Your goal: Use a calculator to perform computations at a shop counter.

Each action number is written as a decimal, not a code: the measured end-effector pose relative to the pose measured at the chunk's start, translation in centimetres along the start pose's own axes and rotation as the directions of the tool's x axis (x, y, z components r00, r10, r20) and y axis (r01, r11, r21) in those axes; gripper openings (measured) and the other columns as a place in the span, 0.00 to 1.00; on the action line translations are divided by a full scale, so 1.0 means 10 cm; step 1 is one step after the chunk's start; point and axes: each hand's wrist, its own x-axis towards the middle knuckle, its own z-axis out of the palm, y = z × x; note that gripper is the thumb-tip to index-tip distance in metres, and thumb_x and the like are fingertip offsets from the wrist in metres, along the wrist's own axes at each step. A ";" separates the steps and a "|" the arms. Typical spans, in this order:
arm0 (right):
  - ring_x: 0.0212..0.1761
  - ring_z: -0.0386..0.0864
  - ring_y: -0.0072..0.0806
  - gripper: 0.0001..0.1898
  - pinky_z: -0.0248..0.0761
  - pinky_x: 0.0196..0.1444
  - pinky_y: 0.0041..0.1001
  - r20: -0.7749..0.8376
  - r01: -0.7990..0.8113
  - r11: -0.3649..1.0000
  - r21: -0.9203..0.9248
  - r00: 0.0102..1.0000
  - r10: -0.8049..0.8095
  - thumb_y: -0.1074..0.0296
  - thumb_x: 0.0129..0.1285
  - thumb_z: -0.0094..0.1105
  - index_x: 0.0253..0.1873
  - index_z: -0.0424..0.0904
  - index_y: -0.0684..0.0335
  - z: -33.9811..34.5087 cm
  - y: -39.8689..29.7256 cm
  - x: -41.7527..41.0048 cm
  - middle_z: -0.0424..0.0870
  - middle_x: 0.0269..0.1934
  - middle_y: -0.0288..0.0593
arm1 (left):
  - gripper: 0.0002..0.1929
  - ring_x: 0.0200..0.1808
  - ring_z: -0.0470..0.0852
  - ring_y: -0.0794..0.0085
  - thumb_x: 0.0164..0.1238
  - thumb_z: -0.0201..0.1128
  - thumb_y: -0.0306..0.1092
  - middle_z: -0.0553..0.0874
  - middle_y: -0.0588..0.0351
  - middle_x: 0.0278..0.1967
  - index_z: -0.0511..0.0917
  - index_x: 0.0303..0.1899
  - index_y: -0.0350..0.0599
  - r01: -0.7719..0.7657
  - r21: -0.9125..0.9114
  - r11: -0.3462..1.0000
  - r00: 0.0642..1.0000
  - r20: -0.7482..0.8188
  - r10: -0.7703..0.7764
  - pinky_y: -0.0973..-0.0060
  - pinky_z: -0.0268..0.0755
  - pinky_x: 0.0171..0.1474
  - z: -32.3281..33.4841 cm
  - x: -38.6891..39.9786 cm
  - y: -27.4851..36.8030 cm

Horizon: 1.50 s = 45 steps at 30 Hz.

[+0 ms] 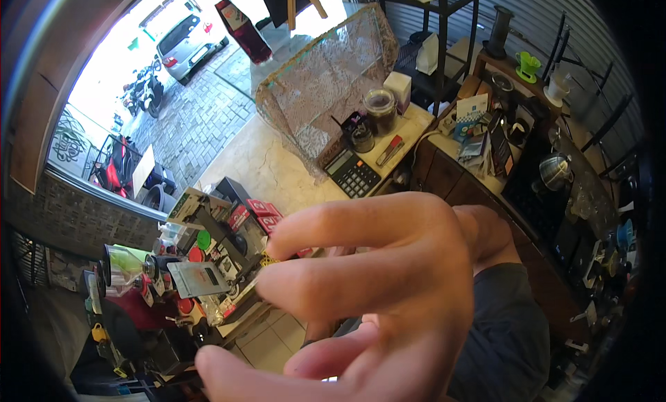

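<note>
My right hand [385, 277] is large and close to the camera, coming in from the right. Its fingers point left, bent and apart, with the thumb low at the left; nothing shows held in it. A grey sleeve or garment [504, 329] lies behind it. Bits of skin show behind the fingers, but what they belong to is hidden; my left hand cannot be made out. Beyond the fingertips, a calculator [353, 173] lies on the pale counter [250, 160], near a glass jar [380, 108] with a lid and a red box cutter [390, 150].
Bottles and packages crowd the left counter beside a clear-hopper grinder [122, 269]. A glass display case [328, 84] stands ahead, with a bottle of red drink [244, 32] by it. At right are a metal kettle [555, 170], a green dripper [528, 66] and a black shelf rack [442, 48].
</note>
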 end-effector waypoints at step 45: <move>0.43 0.83 0.32 0.16 0.82 0.38 0.20 -0.001 -0.079 0.814 0.575 0.995 0.097 0.78 0.57 0.79 0.51 0.91 0.65 -0.50 -0.26 0.03 0.87 0.52 0.55 | 0.60 0.87 0.30 0.41 0.63 0.74 0.52 0.34 0.38 0.87 0.38 0.87 0.51 -0.145 -0.246 0.958 0.977 -0.191 0.098 0.35 0.23 0.82 0.04 -0.10 -0.12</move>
